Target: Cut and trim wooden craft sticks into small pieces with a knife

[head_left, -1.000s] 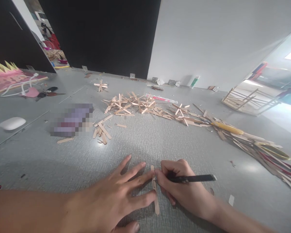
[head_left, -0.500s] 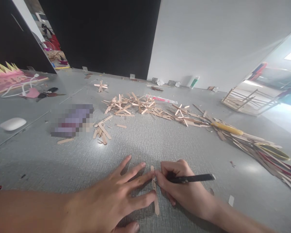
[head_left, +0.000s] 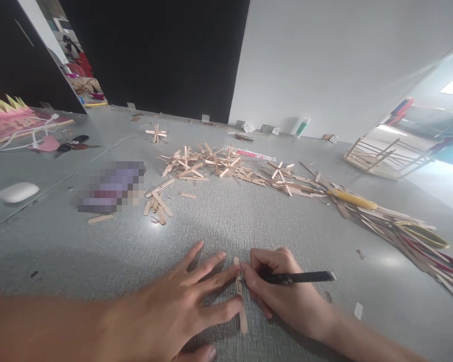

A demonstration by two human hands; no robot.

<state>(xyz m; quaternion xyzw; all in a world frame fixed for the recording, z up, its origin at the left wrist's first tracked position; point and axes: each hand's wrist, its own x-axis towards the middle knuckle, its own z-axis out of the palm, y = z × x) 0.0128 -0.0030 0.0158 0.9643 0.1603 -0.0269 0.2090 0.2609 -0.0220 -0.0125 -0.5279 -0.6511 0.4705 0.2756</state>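
Left to right on a grey table point(head_left: 287, 221): a white rounded object point(head_left: 18, 192); the left hand point(head_left: 191, 299), its fingers spread apart and two of them touching a flat wooden stick point(head_left: 239, 288), which lies between the hands and bears a small dark outline. The right hand point(head_left: 287, 299) has its thumb and fingers clamped on a black pen-like tool point(head_left: 305, 277), whose tip contact cannot be told; beyond, a yellow handle point(head_left: 353, 199) lies among thin wooden strips.

A rounded white object point(head_left: 17, 192) lies at left, a white-and-green tube point(head_left: 302, 127) near the pale panel point(head_left: 324, 60).
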